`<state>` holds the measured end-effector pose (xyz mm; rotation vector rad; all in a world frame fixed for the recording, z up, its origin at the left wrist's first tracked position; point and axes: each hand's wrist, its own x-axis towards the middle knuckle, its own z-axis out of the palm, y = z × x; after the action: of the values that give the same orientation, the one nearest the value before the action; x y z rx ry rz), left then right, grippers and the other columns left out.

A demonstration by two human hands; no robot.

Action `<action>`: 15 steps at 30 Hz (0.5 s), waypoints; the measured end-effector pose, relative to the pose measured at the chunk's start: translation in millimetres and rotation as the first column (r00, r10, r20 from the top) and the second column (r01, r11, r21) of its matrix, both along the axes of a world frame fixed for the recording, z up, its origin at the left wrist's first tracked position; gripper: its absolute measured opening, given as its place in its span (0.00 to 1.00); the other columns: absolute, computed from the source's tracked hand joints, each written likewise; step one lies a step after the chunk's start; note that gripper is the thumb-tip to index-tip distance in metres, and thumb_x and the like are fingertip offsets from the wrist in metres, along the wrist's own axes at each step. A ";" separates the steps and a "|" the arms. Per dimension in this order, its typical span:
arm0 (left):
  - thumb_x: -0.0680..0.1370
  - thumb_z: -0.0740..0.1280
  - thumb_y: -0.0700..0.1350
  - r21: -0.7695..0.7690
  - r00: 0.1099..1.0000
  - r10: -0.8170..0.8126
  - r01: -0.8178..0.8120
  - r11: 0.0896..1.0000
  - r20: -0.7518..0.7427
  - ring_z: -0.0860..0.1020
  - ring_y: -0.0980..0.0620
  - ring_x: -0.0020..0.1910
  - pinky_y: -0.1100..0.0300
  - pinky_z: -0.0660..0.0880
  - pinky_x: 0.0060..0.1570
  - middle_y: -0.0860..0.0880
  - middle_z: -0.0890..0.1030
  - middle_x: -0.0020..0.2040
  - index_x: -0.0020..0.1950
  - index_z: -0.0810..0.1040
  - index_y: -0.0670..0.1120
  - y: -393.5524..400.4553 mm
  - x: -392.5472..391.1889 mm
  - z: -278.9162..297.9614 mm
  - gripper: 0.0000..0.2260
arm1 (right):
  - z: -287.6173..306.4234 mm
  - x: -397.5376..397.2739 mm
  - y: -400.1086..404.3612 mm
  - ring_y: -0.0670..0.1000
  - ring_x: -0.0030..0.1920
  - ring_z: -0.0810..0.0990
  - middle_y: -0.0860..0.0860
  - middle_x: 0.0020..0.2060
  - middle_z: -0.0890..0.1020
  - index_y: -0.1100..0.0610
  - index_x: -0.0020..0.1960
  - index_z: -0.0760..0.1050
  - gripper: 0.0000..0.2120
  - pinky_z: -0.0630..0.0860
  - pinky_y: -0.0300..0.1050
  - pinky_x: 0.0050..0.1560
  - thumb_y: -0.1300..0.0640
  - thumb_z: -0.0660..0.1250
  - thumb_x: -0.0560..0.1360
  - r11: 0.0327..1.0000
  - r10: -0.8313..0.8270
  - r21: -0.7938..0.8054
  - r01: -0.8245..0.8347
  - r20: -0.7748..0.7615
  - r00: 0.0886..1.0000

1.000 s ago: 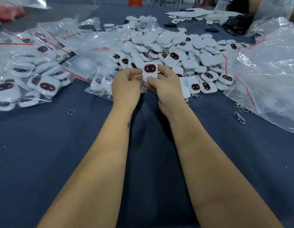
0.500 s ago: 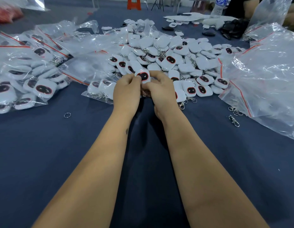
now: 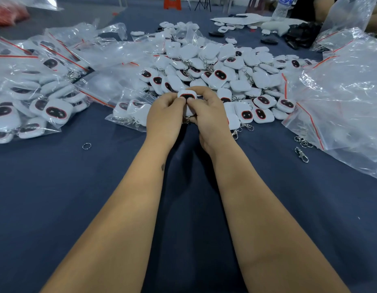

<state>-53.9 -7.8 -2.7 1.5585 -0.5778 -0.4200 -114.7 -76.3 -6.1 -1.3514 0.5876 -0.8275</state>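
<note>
Left hand (image 3: pixel 164 115): pinches the white keychain (image 3: pixel 187 96) from its left side.
Right hand (image 3: pixel 208 111): grips the keychain too, thumb on its dark face.
Keychain: held above the blue table (image 3: pixel 77 197), before the loose pile (image 3: pixel 225 68) (its metal ring seems hidden between the palms).

White, black and red on navy cloth

The held keychain (image 3: pixel 187 97) is white with a black oval panel edged in red. The pile of keychains (image 3: pixel 255 79) behind it is the same white, some pieces showing that black, red-rimmed oval and others only plain white backs. The table cloth (image 3: pixel 56 197) is a flat dark navy with no pattern. The plastic bags (image 3: pixel 341 92) are clear with whitish glare, each crossed by a thin red seal line. The loose ring (image 3: pixel 86 146) and the clasp (image 3: pixel 302 154) are silver. Far off, a stool (image 3: pixel 172 2) is orange, a bottle (image 3: pixel 283 5) is clear with a blue label, and a crumpled bag (image 3: pixel 299 34) is black
</note>
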 end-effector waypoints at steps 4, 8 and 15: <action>0.71 0.62 0.49 -0.008 1.000 -0.001 0.001 1.000 0.000 0.76 0.52 0.41 0.47 0.77 0.51 0.49 0.80 0.39 0.47 0.82 0.43 0.9 -0.9 1.0 0.14 | -0.1 0.4 1.2 0.46 0.37 0.80 0.50 0.37 0.80 0.55 0.49 0.76 0.11 0.79 0.42 0.41 0.69 0.61 0.77 1.000 0.000 -0.006 0.000 0.008 1.000; 0.73 0.62 0.47 -0.020 1.000 -0.013 0.013 1.000 0.001 0.73 0.54 0.37 0.53 0.72 0.44 0.53 0.77 0.35 0.40 0.79 0.47 0.3 1.7 -2.2 0.07 | 0.3 1.0 1.6 0.47 0.37 0.80 0.50 0.36 0.81 0.56 0.50 0.77 0.11 0.79 0.44 0.42 0.69 0.62 0.76 1.000 -0.001 0.010 0.001 0.010 1.000; 0.77 0.65 0.44 -0.056 0.999 0.001 -0.003 0.998 -0.036 0.78 0.56 0.38 0.59 0.76 0.43 0.53 0.81 0.38 0.45 0.79 0.51 -2.5 6.5 -5.3 0.04 | 1.1 2.3 2.1 0.52 0.43 0.79 0.53 0.42 0.80 0.56 0.48 0.78 0.11 0.77 0.46 0.45 0.70 0.62 0.75 0.999 0.006 0.042 -0.007 0.027 1.000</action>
<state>-47.4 -10.3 -8.0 1.4948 -0.5559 -0.4253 -112.4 -74.1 -5.0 -1.3014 0.5762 -0.8233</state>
